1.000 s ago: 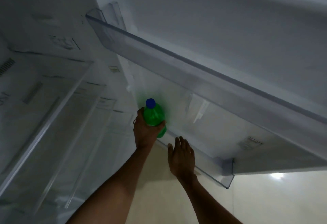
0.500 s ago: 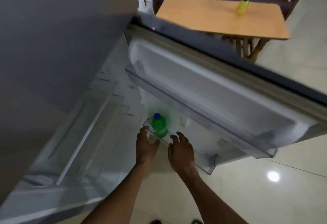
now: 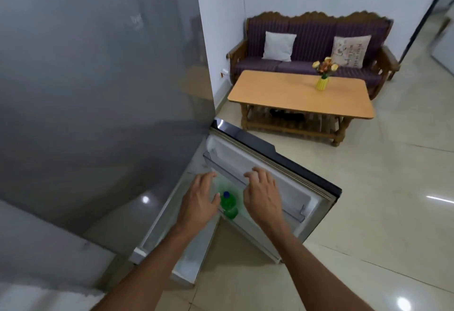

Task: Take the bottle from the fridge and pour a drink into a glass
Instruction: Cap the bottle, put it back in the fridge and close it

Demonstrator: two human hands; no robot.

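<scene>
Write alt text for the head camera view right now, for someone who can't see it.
Two bare hands, left hand and right hand, hover open on either side of a green bottle with a blue cap standing in the open fridge door shelf. Behind stand a wooden table with a yellow vase and a purple sofa.

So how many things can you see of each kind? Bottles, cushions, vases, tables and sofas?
Bottles: 1, green with a blue cap
Cushions: 2, a white one and a patterned one
Vases: 1, yellow with flowers
Tables: 1
Sofas: 1
Total: 6
</scene>
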